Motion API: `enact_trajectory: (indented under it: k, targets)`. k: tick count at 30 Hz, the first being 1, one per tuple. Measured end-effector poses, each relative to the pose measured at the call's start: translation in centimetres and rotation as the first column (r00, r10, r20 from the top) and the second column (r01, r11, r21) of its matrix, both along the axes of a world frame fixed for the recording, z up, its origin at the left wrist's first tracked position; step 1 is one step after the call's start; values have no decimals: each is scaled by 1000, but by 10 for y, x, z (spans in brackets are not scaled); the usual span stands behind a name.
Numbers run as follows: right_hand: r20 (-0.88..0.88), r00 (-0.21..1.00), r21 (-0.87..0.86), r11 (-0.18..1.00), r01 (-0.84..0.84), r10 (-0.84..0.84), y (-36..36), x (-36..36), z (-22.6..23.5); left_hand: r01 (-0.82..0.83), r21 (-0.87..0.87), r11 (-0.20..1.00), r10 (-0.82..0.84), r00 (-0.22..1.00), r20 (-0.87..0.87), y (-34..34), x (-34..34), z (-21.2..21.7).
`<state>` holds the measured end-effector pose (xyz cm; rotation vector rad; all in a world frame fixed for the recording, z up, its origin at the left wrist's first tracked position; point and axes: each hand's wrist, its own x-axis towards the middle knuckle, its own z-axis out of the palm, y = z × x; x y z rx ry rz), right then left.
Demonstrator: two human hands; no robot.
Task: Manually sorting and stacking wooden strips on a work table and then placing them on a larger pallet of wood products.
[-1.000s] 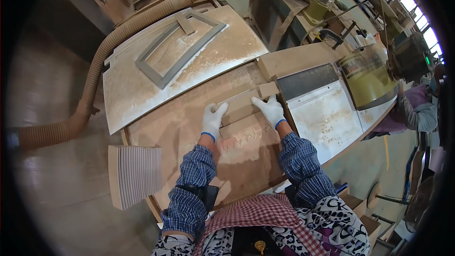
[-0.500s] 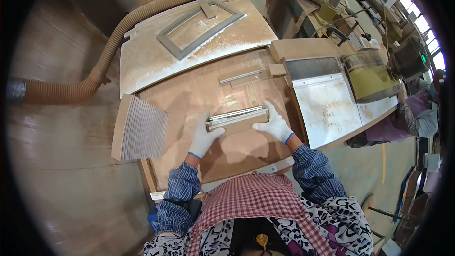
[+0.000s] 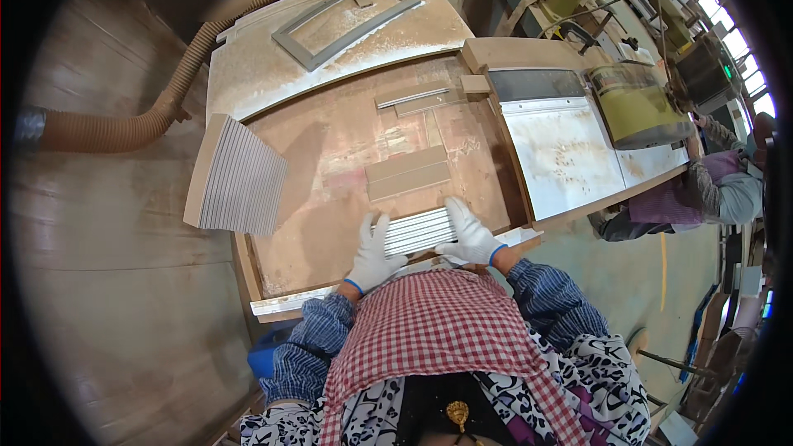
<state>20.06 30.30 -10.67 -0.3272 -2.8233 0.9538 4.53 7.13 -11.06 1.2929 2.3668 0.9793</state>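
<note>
Drawn toward the apron (image 3: 438, 318) since half a second ago, the stack of strips (image 3: 420, 232) is now held over the near edge of the surface (image 3: 318, 219), at 6 o'clock. Its ends are pinched between the fingers of the left hand (image 3: 376, 254) and the right hand (image 3: 469, 236). Brown boards (image 3: 406, 173) are laid just beyond, at 12 o'clock. Bare room is bounded by a tall stack (image 3: 241, 182) at 10 o'clock and a white plate (image 3: 553, 153) at 2.
</note>
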Motion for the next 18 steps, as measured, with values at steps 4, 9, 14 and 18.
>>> enact_trajectory:
  k: [4,9,14,18]
  targets:
    - [247,968,-143,987,72,-34,2,0,39,83,-29,996,-80,994,72,-10,-1,16]
    - [117,987,153,981,-123,106,44,-54,33,102,73,992,-103,994,21,-19,-4,11]
    - [178,979,428,888,-167,98,61,-99,27,96,85,992,-95,995,-10,-14,0,14]
    - [315,947,303,940,-154,54,54,-107,27,68,81,994,-67,998,-6,-16,3,17]
